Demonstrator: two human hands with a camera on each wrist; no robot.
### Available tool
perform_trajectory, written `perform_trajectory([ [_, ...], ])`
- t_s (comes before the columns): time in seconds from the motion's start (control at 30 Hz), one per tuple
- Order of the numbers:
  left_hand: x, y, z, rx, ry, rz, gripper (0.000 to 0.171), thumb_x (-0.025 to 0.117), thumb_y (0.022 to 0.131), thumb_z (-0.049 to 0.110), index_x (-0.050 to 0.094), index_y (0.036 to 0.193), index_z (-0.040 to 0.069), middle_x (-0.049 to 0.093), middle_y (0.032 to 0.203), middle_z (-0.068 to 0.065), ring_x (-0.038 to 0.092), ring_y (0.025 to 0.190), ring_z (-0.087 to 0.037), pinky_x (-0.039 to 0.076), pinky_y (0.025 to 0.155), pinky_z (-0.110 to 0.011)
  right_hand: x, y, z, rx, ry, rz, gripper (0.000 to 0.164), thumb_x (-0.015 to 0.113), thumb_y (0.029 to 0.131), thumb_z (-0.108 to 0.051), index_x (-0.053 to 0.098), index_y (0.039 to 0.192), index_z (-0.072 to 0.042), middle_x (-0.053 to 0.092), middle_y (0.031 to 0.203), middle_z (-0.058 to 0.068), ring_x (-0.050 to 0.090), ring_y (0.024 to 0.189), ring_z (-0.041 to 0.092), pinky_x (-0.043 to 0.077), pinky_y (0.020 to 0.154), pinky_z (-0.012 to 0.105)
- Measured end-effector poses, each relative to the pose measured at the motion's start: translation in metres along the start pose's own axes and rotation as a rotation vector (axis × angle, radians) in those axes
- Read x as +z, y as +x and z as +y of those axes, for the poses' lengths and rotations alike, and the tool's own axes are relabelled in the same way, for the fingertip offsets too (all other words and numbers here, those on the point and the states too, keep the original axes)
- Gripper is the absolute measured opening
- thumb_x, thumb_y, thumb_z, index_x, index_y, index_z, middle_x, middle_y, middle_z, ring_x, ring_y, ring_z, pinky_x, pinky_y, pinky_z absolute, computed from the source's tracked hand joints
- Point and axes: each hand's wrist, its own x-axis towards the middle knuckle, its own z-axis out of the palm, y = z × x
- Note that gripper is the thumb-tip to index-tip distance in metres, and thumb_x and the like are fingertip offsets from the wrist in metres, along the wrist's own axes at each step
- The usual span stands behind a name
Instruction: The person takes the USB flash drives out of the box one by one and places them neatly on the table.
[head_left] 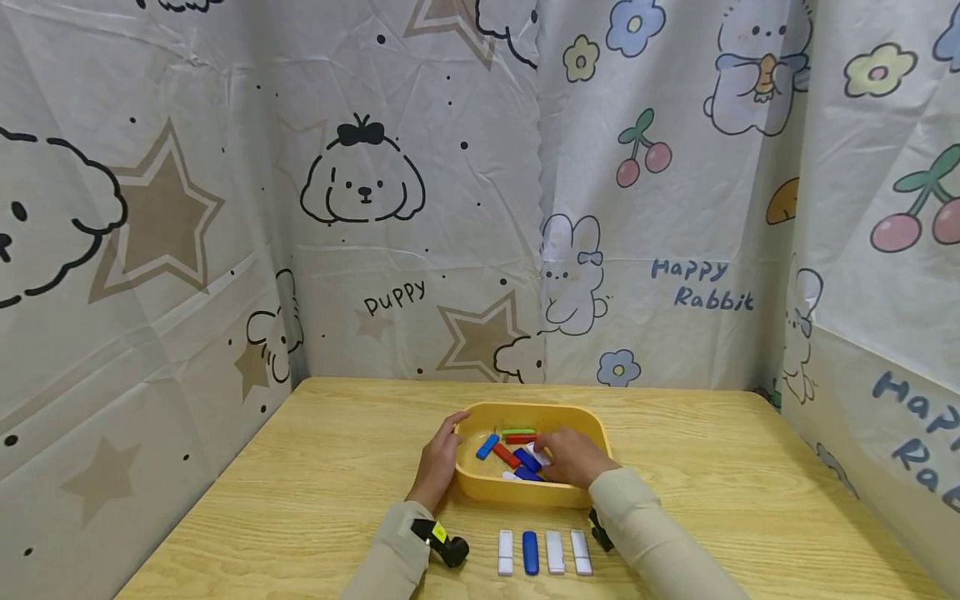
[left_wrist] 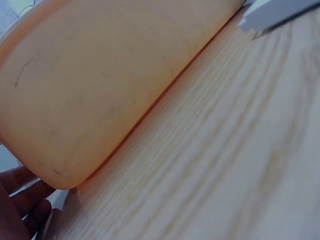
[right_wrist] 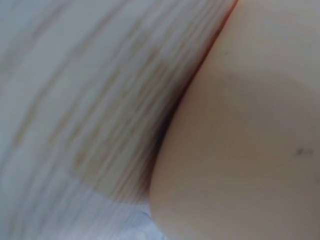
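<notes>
A yellow plastic bin [head_left: 525,493] stands on the table with several small flat sticks inside, among them a light blue stick [head_left: 487,447], a red stick [head_left: 506,455] and a green stick [head_left: 519,432]. My left hand [head_left: 437,462] grips the bin's left side, with fingertips at the rim; in the left wrist view its fingers [left_wrist: 30,197] curl at the bin's corner. Over the front right wall, my right hand [head_left: 573,457] reaches in. Its fingertips are at a white stick [head_left: 537,454] beside dark blue ones; I cannot tell whether they pinch it. The right wrist view has only bin wall [right_wrist: 240,140] and tabletop.
In front of the bin, a row of sticks lies between my forearms: a white stick [head_left: 506,552], a blue stick [head_left: 531,552], then two more white ones [head_left: 555,552]. Printed curtains [head_left: 450,250] hang behind and beside the wooden table [head_left: 337,450].
</notes>
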Motion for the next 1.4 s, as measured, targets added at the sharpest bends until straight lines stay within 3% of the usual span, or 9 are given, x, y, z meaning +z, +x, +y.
perform_trajectory([
  [0.4, 0.0002, -0.0002, -0.0001, -0.001, 0.001, -0.006, 0.041, 0.040, 0.096, 0.012, 0.057, 0.133, 0.021, 0.051, 0.142, -0.005, 0.041, 0.134, -0.030, 0.029, 0.109, -0.052, 0.0005, 0.0016, 0.0016, -0.009, -0.006, -0.050, 0.033, 0.079, 0.079, -0.021, 0.072, 0.110, -0.013, 0.069, 0.107, 0.003, 0.062, 0.093, 0.021, 0.050, 0.091, 0.042],
  [0.77, 0.0005, -0.0003, 0.0000, 0.007, 0.004, -0.002, 0.041, 0.041, 0.096, 0.011, 0.057, 0.132, 0.021, 0.051, 0.141, -0.005, 0.042, 0.133, -0.030, 0.030, 0.109, -0.052, 0.0018, 0.0029, 0.0038, -0.007, 0.047, -0.050, 0.026, 0.077, 0.079, -0.013, 0.071, 0.104, -0.009, 0.068, 0.098, 0.004, 0.060, 0.085, 0.018, 0.052, 0.085, 0.039],
  [1.07, 0.0003, -0.0001, 0.0000, 0.005, 0.003, -0.001, 0.041, 0.040, 0.096, 0.011, 0.057, 0.133, 0.019, 0.051, 0.141, -0.006, 0.041, 0.134, -0.030, 0.030, 0.109, -0.052, -0.0005, 0.0023, 0.0038, 0.007, 0.081, -0.043, 0.024, 0.075, 0.080, -0.009, 0.067, 0.102, -0.010, 0.062, 0.083, 0.002, 0.053, 0.070, 0.017, 0.051, 0.071, 0.034],
  [1.4, 0.0003, 0.0003, -0.0009, 0.008, -0.002, 0.002, 0.041, 0.041, 0.096, 0.011, 0.058, 0.132, 0.020, 0.052, 0.140, -0.005, 0.042, 0.133, -0.029, 0.030, 0.109, -0.051, -0.0006, -0.0003, 0.0021, 0.032, 0.073, -0.065, 0.043, 0.077, 0.078, -0.009, 0.063, 0.119, -0.016, 0.065, 0.105, 0.008, 0.058, 0.088, 0.023, 0.051, 0.085, 0.044],
])
